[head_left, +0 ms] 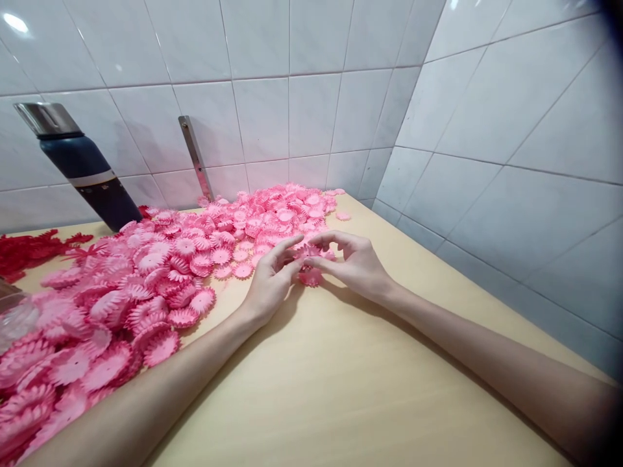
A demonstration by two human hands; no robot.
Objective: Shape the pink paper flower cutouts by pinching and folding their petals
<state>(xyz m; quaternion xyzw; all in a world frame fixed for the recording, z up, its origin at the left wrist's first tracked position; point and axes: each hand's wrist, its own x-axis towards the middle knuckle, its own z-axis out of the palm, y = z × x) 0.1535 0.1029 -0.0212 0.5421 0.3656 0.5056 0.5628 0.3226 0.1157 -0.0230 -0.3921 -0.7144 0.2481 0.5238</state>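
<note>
My left hand and my right hand meet over the table, fingers bent around a small pink petalled flower piece. Thumbs and fingertips of both hands close on its edges, and they partly cover it. Just below the fingers, another pink flower piece rests on the tabletop. Left of and behind my hands spreads a large heap of pink flower discs, round with notched edges, many with a small hole in the middle.
A dark blue bottle with a metal cap stands at the back left. Red pieces lie at the left edge beside some clear plastic. A metal strip is against the tiled wall, which borders the wooden table.
</note>
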